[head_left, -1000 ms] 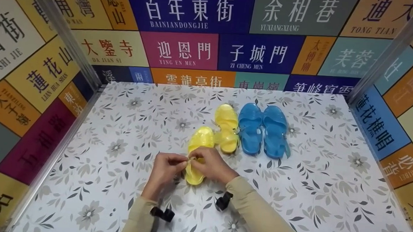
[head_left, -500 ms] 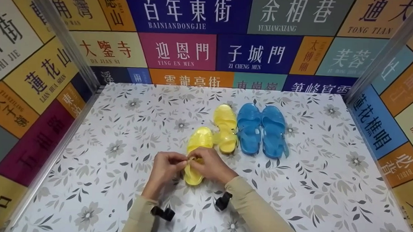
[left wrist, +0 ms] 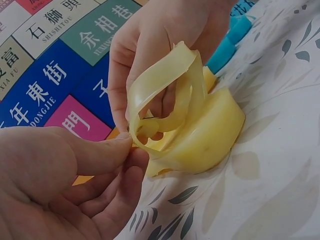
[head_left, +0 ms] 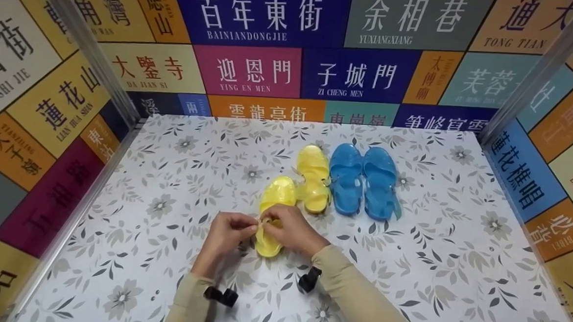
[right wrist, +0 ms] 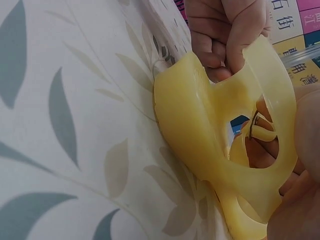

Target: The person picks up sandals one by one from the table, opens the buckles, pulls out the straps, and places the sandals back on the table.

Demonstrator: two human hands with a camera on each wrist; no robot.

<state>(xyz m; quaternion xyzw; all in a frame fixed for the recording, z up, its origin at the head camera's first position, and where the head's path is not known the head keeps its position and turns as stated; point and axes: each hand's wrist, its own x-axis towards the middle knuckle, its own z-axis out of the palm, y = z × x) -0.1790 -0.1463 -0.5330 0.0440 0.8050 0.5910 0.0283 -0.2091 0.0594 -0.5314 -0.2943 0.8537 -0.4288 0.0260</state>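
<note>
A yellow jelly sandal (head_left: 280,190) lies on the flower-patterned tabletop, its toe pointing away from me. My left hand (head_left: 226,234) pinches its ankle strap (left wrist: 162,75) between thumb and forefinger on the left side. From the other side my right hand (head_left: 295,227) reaches over the sandal, its fingertips holding the strap close to the left hand's. A thin dark pin (right wrist: 254,119) shows between the fingers inside the strap loop in the right wrist view. The strap stands up in a curve above the heel. Fingers partly hide the fastening point.
A second yellow sandal (head_left: 313,165) lies just beyond, to the right. Beside it stand two blue sandals, a left one (head_left: 348,159) and a right one (head_left: 382,163). Panels with printed street names (head_left: 252,71) enclose the table (head_left: 129,251) at the back and sides.
My left wrist has shifted slightly to the left. Both hands stay at the strap, and the sandals lie where they were.
</note>
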